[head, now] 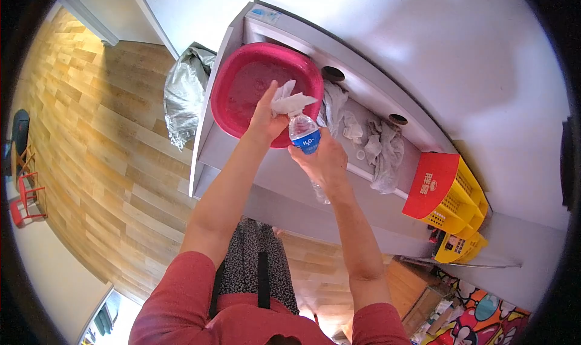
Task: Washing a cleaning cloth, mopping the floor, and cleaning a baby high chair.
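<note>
My right hand grips a clear plastic bottle with a blue label; its base shows below the hand. My left hand holds white tissue or thin cloth against the bottle's neck. Both hands are over the near right edge of a pink plastic basin, which appears to hold water and stands at the left end of a white counter. Right of the basin, crumpled pale plastic bags or cloths lie on the counter beside a small white cap.
A silvery sack stands on the wood floor beside the counter. At the counter's right end is a red and yellow plastic basket. Two round holes pierce the counter's back panel. A red chair stands at far left.
</note>
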`<move>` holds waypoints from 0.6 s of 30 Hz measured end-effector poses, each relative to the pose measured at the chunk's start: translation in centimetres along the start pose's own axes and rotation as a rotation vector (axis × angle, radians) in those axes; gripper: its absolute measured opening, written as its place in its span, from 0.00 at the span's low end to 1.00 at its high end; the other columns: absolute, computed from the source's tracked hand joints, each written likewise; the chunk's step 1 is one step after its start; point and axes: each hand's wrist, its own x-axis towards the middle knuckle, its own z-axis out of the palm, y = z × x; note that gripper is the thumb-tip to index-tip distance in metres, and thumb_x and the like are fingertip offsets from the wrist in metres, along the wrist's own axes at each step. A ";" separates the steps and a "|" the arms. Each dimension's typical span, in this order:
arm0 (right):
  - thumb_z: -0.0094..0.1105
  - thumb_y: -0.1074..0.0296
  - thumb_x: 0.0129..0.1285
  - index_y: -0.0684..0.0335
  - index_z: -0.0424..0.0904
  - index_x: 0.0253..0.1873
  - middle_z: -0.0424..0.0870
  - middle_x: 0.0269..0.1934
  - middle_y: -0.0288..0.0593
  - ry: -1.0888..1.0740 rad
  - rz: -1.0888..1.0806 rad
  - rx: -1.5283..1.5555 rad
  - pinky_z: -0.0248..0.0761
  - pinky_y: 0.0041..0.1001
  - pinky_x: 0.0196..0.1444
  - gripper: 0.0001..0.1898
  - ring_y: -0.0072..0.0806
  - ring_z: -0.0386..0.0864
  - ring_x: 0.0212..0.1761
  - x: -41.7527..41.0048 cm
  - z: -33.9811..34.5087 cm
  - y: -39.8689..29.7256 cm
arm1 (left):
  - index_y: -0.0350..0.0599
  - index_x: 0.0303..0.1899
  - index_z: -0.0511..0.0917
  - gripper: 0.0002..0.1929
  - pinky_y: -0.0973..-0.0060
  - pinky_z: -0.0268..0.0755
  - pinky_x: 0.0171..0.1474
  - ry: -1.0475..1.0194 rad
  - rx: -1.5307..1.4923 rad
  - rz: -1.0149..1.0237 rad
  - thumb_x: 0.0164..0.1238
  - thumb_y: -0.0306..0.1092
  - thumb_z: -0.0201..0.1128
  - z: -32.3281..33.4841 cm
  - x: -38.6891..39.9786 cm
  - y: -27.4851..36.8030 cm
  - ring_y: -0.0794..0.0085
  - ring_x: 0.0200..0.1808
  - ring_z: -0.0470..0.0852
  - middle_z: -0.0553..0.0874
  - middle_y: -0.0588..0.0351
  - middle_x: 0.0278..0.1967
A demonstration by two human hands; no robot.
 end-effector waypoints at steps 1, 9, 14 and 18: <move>0.71 0.49 0.45 0.66 0.73 0.46 0.84 0.36 0.56 -0.004 0.013 -0.009 0.74 0.44 0.45 0.30 0.52 0.83 0.41 0.1 0.1 0.3 | 0.40 0.56 0.72 0.20 0.56 0.73 0.56 -0.001 0.001 -0.002 0.72 0.45 0.56 -0.1 -0.1 -0.3 0.56 0.53 0.79 0.80 0.47 0.52; 0.71 0.48 0.45 0.66 0.73 0.49 0.84 0.37 0.57 -0.005 0.042 0.051 0.74 0.44 0.45 0.31 0.52 0.82 0.42 0.2 0.7 0.4 | 0.40 0.49 0.77 0.13 0.72 0.80 0.45 0.233 0.390 0.160 0.69 0.36 0.60 -2.1 0.7 -1.0 0.67 0.44 0.84 0.84 0.53 0.43; 0.70 0.48 0.46 0.65 0.73 0.50 0.84 0.37 0.56 -0.016 -0.004 0.067 0.74 0.44 0.45 0.31 0.52 0.82 0.42 0.3 1.1 0.8 | 0.42 0.43 0.78 0.15 0.67 0.81 0.40 0.458 0.707 0.127 0.72 0.45 0.54 -2.2 1.0 -0.2 0.68 0.38 0.85 0.84 0.54 0.39; 0.72 0.46 0.45 0.65 0.75 0.47 0.84 0.35 0.53 0.012 -0.010 0.127 0.74 0.43 0.43 0.31 0.50 0.83 0.39 0.3 1.0 0.8 | 0.37 0.50 0.73 0.17 0.62 0.80 0.47 0.249 0.417 0.092 0.74 0.43 0.52 -2.7 1.6 -0.1 0.59 0.46 0.84 0.83 0.47 0.42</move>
